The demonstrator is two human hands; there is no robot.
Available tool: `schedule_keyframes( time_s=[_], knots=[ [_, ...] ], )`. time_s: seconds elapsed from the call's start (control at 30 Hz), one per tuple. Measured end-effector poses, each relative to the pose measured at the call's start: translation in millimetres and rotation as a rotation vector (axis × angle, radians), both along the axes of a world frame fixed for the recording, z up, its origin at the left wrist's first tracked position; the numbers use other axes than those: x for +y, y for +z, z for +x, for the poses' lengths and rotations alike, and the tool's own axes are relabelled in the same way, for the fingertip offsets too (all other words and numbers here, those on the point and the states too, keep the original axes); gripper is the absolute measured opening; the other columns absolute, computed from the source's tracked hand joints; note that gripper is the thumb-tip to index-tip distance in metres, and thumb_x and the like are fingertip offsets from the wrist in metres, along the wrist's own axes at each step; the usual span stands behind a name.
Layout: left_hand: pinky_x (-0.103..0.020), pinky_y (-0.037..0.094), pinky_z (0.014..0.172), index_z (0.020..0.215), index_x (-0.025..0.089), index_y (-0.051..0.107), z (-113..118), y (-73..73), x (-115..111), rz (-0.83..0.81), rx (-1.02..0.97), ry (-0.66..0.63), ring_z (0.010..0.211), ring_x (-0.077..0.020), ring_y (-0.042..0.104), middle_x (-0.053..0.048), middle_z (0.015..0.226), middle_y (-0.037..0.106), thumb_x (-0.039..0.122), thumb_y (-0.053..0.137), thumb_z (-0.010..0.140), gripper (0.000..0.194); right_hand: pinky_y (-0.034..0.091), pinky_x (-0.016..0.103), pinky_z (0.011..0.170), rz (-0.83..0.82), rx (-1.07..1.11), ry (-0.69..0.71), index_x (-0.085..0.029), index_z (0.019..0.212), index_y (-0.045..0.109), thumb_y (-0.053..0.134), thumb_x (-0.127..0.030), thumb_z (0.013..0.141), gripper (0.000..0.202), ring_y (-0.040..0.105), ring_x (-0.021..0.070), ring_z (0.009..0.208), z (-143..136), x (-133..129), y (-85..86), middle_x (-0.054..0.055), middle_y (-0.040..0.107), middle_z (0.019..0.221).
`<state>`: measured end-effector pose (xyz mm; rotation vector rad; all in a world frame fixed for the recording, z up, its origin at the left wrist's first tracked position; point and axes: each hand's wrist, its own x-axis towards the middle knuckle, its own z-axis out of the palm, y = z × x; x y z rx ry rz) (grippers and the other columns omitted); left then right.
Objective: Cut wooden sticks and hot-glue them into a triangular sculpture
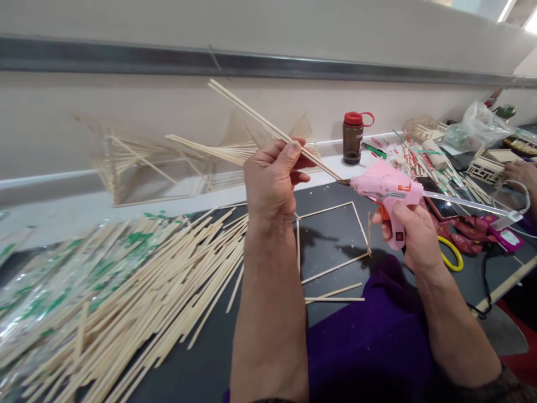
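Pinched in my left hand (274,173) is a pair of thin wooden sticks (251,115), tilted down to the right. Their lower ends meet the nozzle of a pink hot glue gun (384,184); whether glue is coming out is too small to tell. My right hand (413,229) wraps the gun's handle, with fingers at the orange trigger. A clear glue stick (465,202) juts from the gun's back. Below, on the dark table, lies a four-sided frame of sticks (327,210), with a short stick standing at its right corner. My left forearm covers part of that frame.
Many loose sticks (168,285) and plastic packets (84,268) spread over the left. Behind stand twisted stick structures (210,151). A bottle with a red lid (352,140), yellow-handled scissors (453,254) and a phone (438,201) lie rightward. Another person's hand (522,173) shows at far right.
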<state>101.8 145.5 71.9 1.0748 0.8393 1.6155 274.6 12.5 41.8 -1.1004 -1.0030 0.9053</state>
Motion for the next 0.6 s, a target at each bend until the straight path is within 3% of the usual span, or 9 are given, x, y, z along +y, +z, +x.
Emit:
schedule_keyframes(
  time_s=[0.23,0.47,0.6],
  knots=[
    [-0.014,0.045,0.039,0.076,0.025,0.075,-1.3,-1.7,1.2,-0.011,0.017,-0.011,0.062,-0.0115,0.07,0.0,0.069,0.074,0.033,0.084,0.076,0.012,0.038,0.022,0.039,0.007,-0.003,0.019,-0.019,0.083,0.068,0.061,-0.061,0.081,0.042,0.052,0.0091,0.047,-1.4,-1.3,2.2,0.004,0.075,0.074],
    [-0.013,0.043,0.037,0.07,0.023,0.076,2.6,3.3,-2.0,-0.005,-0.016,0.018,0.055,-0.0089,0.066,0.0,0.065,0.072,0.02,0.074,0.082,0.013,0.039,0.023,0.044,0.027,-0.071,0.065,-0.02,0.072,0.065,0.068,-0.049,0.075,0.029,0.045,0.009,0.048,-5.0,-1.6,3.7,0.0,0.064,0.063],
    [-0.012,0.041,0.036,0.07,0.023,0.075,2.7,3.7,-2.3,-0.023,-0.023,0.009,0.054,-0.0083,0.066,0.001,0.063,0.071,0.022,0.076,0.08,0.01,0.039,0.024,0.047,0.063,-0.131,0.046,-0.021,0.074,0.067,0.07,-0.042,0.075,0.022,0.043,0.0096,0.051,-7.3,-3.7,4.7,-0.002,0.06,0.062]
  ],
)
